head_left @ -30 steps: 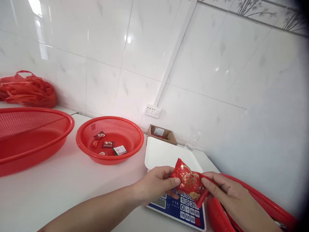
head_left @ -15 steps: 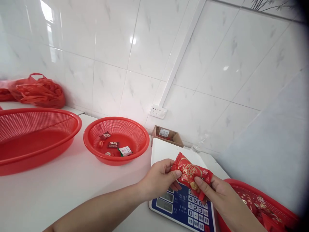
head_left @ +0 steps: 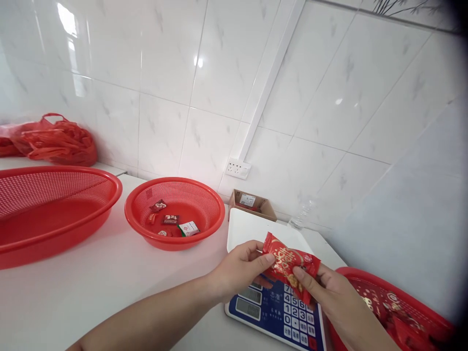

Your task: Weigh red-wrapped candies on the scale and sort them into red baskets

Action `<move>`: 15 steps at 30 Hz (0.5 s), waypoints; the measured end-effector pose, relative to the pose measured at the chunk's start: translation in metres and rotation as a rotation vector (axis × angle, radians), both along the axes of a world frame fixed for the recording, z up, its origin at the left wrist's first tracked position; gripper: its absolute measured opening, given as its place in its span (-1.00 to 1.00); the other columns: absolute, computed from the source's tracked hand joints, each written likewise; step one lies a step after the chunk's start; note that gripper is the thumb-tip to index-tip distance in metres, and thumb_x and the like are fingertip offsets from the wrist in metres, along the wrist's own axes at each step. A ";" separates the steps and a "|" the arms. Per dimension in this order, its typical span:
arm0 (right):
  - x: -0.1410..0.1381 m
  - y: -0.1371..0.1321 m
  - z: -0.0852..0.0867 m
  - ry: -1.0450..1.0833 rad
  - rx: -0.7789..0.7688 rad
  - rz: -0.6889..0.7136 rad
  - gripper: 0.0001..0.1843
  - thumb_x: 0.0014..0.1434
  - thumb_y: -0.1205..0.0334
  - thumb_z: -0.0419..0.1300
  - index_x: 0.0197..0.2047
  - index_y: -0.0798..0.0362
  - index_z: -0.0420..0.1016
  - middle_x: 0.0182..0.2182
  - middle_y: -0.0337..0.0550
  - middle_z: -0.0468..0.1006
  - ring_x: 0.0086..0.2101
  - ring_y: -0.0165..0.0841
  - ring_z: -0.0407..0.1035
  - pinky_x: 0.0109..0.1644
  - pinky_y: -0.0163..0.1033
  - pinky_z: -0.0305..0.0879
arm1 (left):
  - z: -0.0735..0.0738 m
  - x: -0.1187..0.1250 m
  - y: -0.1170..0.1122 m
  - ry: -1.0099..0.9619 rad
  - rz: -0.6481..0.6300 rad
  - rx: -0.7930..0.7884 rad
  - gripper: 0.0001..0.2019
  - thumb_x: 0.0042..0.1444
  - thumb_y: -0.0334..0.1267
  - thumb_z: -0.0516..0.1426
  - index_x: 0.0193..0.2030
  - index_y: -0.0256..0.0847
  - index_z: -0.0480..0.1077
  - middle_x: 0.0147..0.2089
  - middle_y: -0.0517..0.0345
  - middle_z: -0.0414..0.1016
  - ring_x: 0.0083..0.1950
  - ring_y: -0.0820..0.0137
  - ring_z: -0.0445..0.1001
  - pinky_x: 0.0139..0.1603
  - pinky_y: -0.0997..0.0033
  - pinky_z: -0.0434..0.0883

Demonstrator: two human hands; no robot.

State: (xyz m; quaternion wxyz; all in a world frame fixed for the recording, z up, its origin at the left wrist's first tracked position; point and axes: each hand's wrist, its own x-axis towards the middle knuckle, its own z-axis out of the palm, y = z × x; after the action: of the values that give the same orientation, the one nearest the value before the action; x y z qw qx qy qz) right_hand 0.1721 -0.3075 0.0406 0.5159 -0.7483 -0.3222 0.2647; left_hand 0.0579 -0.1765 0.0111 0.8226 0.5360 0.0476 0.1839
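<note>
A red snack packet (head_left: 287,261) with gold lettering is held between both hands above the scale. My left hand (head_left: 246,268) pinches its left end, thumb on the front. On its lower right side, my right hand (head_left: 325,287) grips it the same way. Below lies a digital scale (head_left: 256,316) with a white pan and a blue keypad panel, partly hidden by the hands and packet. To the right, partly behind my right forearm, a red basket (head_left: 413,302) holds several red packets. Left of the scale, a round red basket (head_left: 175,241) contains several small wrapped pieces.
A large red basket (head_left: 62,243) stands on the white table (head_left: 146,287) at far left, with a pile of red plastic bags (head_left: 62,141) behind it. Behind the scale are a cardboard box (head_left: 268,210) and a clear plastic bottle (head_left: 302,214). A socket (head_left: 237,168) is on the tiled wall.
The view has shifted very slightly. Both hands keep their grip on the snack packet, which is nearly in the same place and pose.
</note>
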 end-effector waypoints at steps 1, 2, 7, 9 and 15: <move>-0.002 0.000 0.000 0.048 0.004 -0.009 -0.44 -0.12 -0.19 0.26 -0.18 0.07 0.45 -0.45 -0.12 0.58 -0.45 -0.20 0.45 -0.35 -0.14 0.39 | 0.000 0.000 0.000 -0.005 -0.011 -0.013 -0.51 -0.14 0.06 0.25 -0.19 -0.28 0.30 -0.24 0.04 0.43 -0.23 0.32 0.44 -0.28 0.34 0.37; -0.004 0.001 0.000 0.089 0.008 -0.017 -0.42 -0.13 -0.17 0.27 -0.13 0.06 0.44 -0.41 -0.12 0.59 -0.42 -0.19 0.46 -0.32 -0.13 0.40 | 0.000 0.000 0.000 -0.007 -0.017 -0.027 -0.50 -0.16 0.02 0.27 -0.18 -0.28 0.30 -0.23 0.03 0.44 -0.22 0.33 0.45 -0.27 0.35 0.36; -0.010 0.004 -0.003 0.055 0.054 0.027 -0.43 -0.13 -0.12 0.29 -0.10 0.04 0.45 -0.32 -0.08 0.59 -0.20 -0.10 0.44 -0.27 -0.16 0.40 | -0.004 0.002 0.001 -0.033 0.039 -0.075 -0.52 -0.25 -0.09 0.34 -0.24 -0.31 0.30 -0.26 0.05 0.45 -0.28 0.38 0.44 -0.26 0.38 0.34; -0.010 0.004 -0.004 0.024 0.041 0.070 -0.44 -0.11 -0.13 0.27 -0.10 0.04 0.47 -0.31 -0.09 0.58 -0.23 -0.12 0.44 -0.25 -0.15 0.39 | -0.005 0.003 0.002 -0.065 0.055 -0.085 -0.54 -0.24 -0.11 0.35 -0.27 -0.31 0.30 -0.29 0.07 0.45 -0.28 0.39 0.43 -0.24 0.38 0.34; -0.009 0.006 -0.009 -0.039 0.052 0.059 -0.52 -0.04 -0.16 0.20 -0.22 0.07 0.51 -0.42 -0.12 0.54 -0.40 -0.23 0.41 -0.30 -0.15 0.36 | -0.006 0.004 0.001 -0.035 0.059 -0.083 -0.52 -0.24 -0.08 0.34 -0.25 -0.30 0.30 -0.29 0.08 0.45 -0.30 0.40 0.44 -0.27 0.40 0.35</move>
State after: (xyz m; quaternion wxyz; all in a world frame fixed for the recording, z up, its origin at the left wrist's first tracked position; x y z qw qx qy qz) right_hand 0.1635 -0.3018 0.0316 0.5207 -0.7298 -0.3611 0.2568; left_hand 0.0616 -0.1753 0.0050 0.8390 0.4965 0.0566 0.2151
